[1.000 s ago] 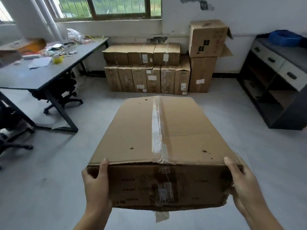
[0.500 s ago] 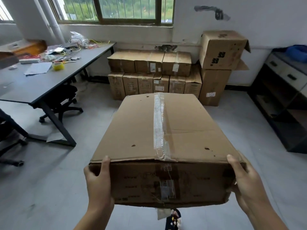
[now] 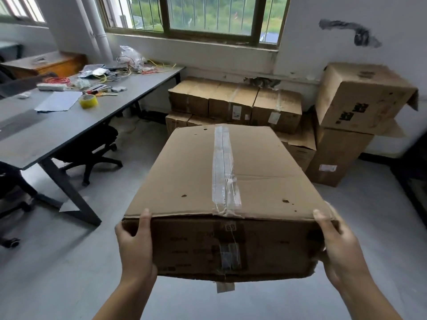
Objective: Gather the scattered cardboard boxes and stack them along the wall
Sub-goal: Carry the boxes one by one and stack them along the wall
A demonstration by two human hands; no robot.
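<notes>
While held off the floor, cardboard box [image 3: 221, 181] sits between 2 hands, left hand [image 3: 135, 245] and right hand [image 3: 338, 248] gripping its near corners.

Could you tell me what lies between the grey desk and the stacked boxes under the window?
In the head view, only bare grey floor separates the desk from the stacked boxes; a black office chair sits under the desk.

The carried box [image 3: 221, 181] is hiding most of the lower row of stacked boxes [image 3: 182, 120] (labels unreadable). Fingers of both hands are lying out of sight beneath it.
</notes>
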